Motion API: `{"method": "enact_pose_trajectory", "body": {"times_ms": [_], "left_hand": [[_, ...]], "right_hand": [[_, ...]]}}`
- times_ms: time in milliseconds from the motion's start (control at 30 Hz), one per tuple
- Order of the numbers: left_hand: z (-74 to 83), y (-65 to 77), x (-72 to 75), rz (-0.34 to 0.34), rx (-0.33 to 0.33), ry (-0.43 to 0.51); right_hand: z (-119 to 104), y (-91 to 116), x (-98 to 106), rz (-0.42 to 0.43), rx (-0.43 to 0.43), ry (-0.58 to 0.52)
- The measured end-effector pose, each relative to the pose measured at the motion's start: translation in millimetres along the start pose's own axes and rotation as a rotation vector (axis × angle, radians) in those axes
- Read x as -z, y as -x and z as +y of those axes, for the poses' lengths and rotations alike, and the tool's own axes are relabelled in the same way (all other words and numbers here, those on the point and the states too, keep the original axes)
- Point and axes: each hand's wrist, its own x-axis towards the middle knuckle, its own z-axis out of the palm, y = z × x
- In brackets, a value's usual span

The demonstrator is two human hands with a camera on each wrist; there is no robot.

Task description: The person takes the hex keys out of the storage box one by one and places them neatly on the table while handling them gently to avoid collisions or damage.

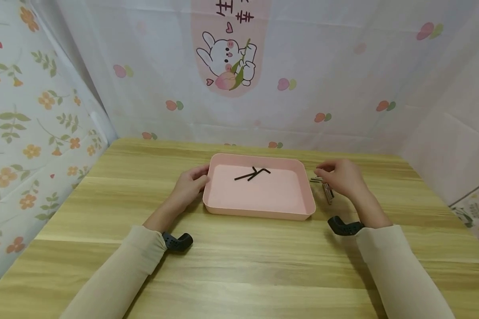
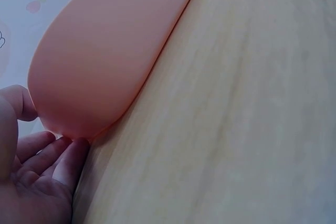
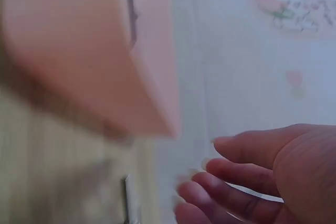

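Tray [image 1: 259,195], round-cornered, smooth, probably plastic

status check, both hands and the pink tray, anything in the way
Left hand touches outer side of pink tray. Right hand over small metal pieces, no grip visible. Bent black rods inside tray. No obstruction visible.

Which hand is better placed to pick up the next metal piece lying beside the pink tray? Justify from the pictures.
The right hand, probably: it is close to the metal pieces, right of the pink tray. The left hand touches the tray's opposite side and would have to reach across.
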Motion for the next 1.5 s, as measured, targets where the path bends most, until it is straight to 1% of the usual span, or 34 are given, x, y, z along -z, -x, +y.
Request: {"method": "enact_pose_trajectory", "body": {"times_ms": [133,233,300,367,533,700,833,1000,1100,1200,1333,1500], "left_hand": [[-0.8,-1.6,-2.9,-0.008,-0.007,0.015],[-1.5,-2.1,-3.8,-0.002,-0.01,0.026],[-2.5,-2.3,-4.2,-0.001,-0.009,0.025],[-2.8,-2.1,-4.0,0.0,-0.008,0.02],[-1.4,-0.5,-1.5,0.008,-0.007,0.007],[-0.2,-0.2,0.1,0.008,-0.015,0.01],[-0.3,1.1,1.4,0.015,-0.017,0.015],[-0.1,1.2,-1.1,0.006,-0.017,0.019],[-0.5,1.0,-1.6,0.013,-0.013,0.019],[-0.1,1.0,-2.5,0.02,-0.013,0.021],[0.4,1.2,-3.5,0.013,-0.017,0.02],[0.1,1.1,-2.8,0.023,-0.013,0.022]], "right_hand": [[-19.6,2.3,3.1,-0.054,-0.018,-0.097],[-34.8,-1.4,-1.1,-0.088,-0.016,-0.149],[-43.5,-5.7,-6.6,-0.109,-0.005,-0.172],[-51.6,-10.7,-13.6,-0.133,-0.012,-0.187],[-67.5,-24.5,-32.9,-0.204,-0.056,-0.271],[-77.4,-35.3,-45.9,-0.218,-0.077,-0.318],[-84.3,-43.2,-53.1,-0.225,-0.087,-0.33],[-90.7,-52.4,-57.6,-0.218,-0.113,-0.346],[-95.4,-58.3,-62.1,-0.212,-0.113,-0.348],[-98.5,-63.4,-67.5,-0.206,-0.1,-0.324],[-98.9,-68.1,-74.2,-0.202,-0.064,-0.254],[-99.4,-69.3,-79.8,-0.232,-0.047,-0.21]]}}
